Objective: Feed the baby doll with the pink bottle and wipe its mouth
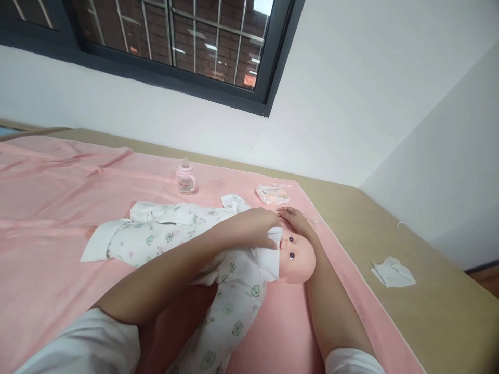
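A baby doll lies on its back with its head to the right, dressed in a white printed outfit. Around its neck is a white bib, just below the chin. My left hand reaches across the chest and is closed on the bib's upper edge, thumb near the mouth; its other fingers are partly hidden. Beyond the doll's head, my right hand curves round with fingers stretched toward my left hand. Nothing shows in my right hand, and its fingertips are close to the doll's far shoulder.
A pink blanket covers much of the wooden surface. Behind the doll stand a pink-topped baby bottle and a clear plastic packet. A folded white cloth or tissue lies at right. A wall and a barred window rise behind.
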A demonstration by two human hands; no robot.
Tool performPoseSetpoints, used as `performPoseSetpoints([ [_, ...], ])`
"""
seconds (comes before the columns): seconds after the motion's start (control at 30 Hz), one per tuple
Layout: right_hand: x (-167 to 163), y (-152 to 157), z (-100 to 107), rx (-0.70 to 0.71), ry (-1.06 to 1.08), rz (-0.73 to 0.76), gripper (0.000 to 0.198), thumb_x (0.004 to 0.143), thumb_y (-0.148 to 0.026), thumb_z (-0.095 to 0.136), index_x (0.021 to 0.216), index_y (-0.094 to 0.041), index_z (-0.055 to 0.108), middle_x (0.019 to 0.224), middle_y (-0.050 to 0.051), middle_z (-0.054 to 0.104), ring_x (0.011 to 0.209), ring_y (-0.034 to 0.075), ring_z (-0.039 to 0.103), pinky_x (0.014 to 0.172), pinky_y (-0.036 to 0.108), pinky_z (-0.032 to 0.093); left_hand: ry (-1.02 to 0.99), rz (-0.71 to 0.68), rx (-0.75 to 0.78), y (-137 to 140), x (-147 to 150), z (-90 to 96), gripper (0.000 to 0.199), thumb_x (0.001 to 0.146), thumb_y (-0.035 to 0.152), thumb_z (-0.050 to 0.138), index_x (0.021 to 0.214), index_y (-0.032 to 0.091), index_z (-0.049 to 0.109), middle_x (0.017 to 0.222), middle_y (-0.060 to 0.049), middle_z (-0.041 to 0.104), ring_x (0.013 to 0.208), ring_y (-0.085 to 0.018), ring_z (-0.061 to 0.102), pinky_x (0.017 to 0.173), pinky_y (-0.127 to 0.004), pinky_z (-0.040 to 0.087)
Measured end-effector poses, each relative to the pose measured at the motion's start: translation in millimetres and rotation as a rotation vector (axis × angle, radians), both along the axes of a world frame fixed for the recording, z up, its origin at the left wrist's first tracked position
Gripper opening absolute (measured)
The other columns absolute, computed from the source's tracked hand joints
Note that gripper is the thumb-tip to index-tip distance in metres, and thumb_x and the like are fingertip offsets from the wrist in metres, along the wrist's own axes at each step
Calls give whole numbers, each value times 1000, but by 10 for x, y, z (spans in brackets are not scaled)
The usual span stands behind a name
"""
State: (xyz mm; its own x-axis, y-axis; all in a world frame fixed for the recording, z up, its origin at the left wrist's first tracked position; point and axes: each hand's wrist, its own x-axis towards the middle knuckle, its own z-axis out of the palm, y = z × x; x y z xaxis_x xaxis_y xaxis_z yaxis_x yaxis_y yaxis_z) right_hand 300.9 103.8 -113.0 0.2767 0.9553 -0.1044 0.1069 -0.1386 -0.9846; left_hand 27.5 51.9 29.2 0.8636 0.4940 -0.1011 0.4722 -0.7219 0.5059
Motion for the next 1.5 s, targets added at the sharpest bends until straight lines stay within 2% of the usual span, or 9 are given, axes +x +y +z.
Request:
performPoseSetpoints([
  [0.37,-16,-6,18,-9,-3,-25,18,82,-4,57,92,-15,67,83,4,73,71,9,67,81,20,56,-21,-18,80,167,11,-180,31,75,34,61,62,20,36,59,1,44,57,-16,45,49,-30,26],
  [0.83,45,-15,-8,-11,0,-29,12,84,-12,64,94,-16,68,89,5,74,82,12,70,91,25,57,-22,20,127,135,-8,-99,21,71,22,56,65,21,36,66,0,49,63,-17,48,54,-29,28],
  [1.2,90,-47,12,-4,73,-41,12,87,-11,60,96,-16,68,91,5,75,84,12,72,97,25,55,-119,12,133,184,22,-186,20,68,14,51,61,20,33,56,2,42,56,-15,40,53,-29,26],
  [1.37,105,-33,-17,-1,63,-44,12,86,-12,62,95,-17,68,91,5,75,85,12,72,96,25,56,-147,35,86,175,39,-182,26,67,12,50,59,20,27,56,2,29,56,-14,30,56,-31,19],
  [1.5,134,-15,-56,12,41,-35,12,83,-15,67,94,-18,69,94,6,76,86,13,72,95,27,57,-175,32,76,194,60,-220,29,65,10,51,58,20,25,57,2,29,57,-14,27,57,-32,16],
])
